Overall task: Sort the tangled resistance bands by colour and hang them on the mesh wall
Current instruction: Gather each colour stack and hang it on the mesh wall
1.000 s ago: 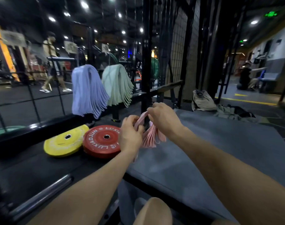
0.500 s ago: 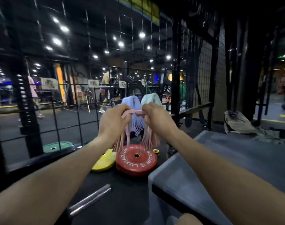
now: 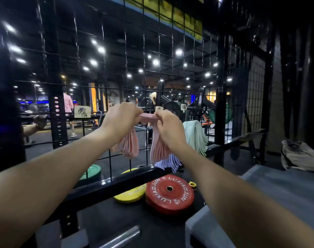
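Both hands hold up a bundle of pink resistance bands (image 3: 127, 145) in front of the black mesh wall (image 3: 143, 72). My left hand (image 3: 120, 119) grips the bundle's top on the left and my right hand (image 3: 168, 127) grips it on the right, a short pink stretch taut between them. The loops hang down in two bunches below the hands. A pale green bundle of bands (image 3: 195, 135) hangs on the mesh just right of my right hand. Below my right wrist shows the fringe of a lavender bundle of bands (image 3: 170, 163), mostly hidden.
A red weight plate (image 3: 169, 193) and a yellow plate (image 3: 129, 194) lie on the black floor below the mesh; a green plate (image 3: 91, 173) lies behind it. A grey padded box (image 3: 285, 190) is at right, a beige bag (image 3: 299, 154) beyond. A steel bar (image 3: 120, 235) lies near.
Both hands have lifted the pink bundle from low over the grey box up to the mesh wall, and the view has tilted upward. The hands have spread apart along the bundle's top.
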`<state>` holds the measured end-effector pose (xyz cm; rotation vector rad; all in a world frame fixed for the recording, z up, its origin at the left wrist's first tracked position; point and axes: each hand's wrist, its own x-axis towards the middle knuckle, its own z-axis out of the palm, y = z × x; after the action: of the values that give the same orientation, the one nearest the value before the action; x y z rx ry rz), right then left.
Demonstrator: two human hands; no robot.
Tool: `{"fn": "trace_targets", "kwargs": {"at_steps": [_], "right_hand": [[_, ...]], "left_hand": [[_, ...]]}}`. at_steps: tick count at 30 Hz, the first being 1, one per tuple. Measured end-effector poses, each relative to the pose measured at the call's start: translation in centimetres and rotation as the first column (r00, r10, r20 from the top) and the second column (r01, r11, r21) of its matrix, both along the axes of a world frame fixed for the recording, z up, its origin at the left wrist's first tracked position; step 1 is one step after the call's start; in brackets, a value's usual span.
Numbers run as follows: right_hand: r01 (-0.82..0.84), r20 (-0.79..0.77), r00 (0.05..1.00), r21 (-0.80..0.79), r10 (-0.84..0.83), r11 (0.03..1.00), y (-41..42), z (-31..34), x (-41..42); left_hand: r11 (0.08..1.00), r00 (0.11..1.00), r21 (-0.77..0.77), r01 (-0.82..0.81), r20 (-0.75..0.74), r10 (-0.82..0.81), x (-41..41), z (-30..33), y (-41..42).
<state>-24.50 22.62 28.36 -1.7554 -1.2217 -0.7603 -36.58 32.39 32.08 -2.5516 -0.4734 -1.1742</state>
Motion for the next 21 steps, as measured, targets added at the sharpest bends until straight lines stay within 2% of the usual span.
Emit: {"fn": "trace_targets", "kwargs": {"at_steps": [3,11,17,21], "right_hand": [[0.003,-0.056,0.998,0.02,-0.002,1.0,1.3,-0.2,0.6],[0.016,-0.086,0.996,-0.012,-0.017,1.0,3.7,-0.9,1.9],[-0.024,-0.143,0.989,-0.007,0.023,1.0,4.7,-2.3,2.2],[0.001,-0.09,0.996,-0.059,-0.006,0.998,4.4,-2.6,1.6]], "left_hand": [[1.0,1.0,0.003,0.013,0.01,-0.013,0.7,-0.2,0.4],[0.998,0.999,-0.045,-0.048,0.001,0.048,2.1,-0.7,1.4],[0.996,0.994,0.034,-0.087,-0.059,0.089,2.2,-1.5,1.7],[0.997,0.998,-0.024,-0.068,-0.02,0.068,1.7,-2.1,1.3]]}}
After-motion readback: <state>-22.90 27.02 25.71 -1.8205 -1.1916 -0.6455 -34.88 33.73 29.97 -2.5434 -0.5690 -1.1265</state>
